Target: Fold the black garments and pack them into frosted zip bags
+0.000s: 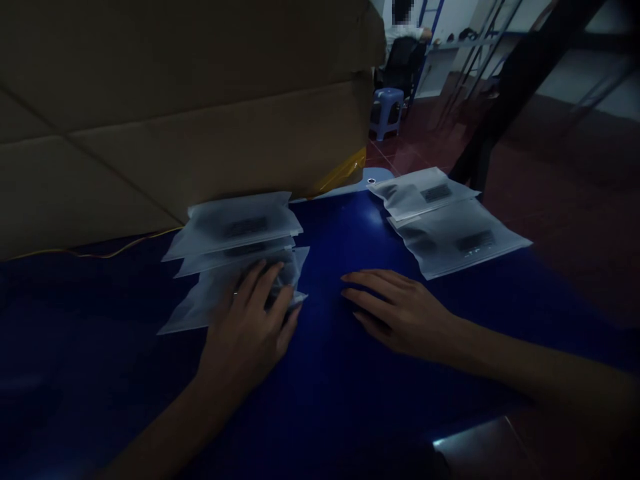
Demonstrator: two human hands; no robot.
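Note:
My left hand (253,327) lies flat with its fingers spread on the nearest bag of a pile of frosted plastic bags (240,230), each with a dark label and dark contents. My right hand (393,307) rests open, palm down, on the bare blue table (330,387), just right of that pile, holding nothing. A second pile of two similar bags (450,223) lies at the table's far right edge, beyond my right hand.
A large cardboard box (175,113) with yellow tape stands at the back left, right behind the left pile. A thin yellow cord (120,250) runs along its base. Beyond the table are a dark post (500,107), a blue stool (386,110) and a seated person (405,33).

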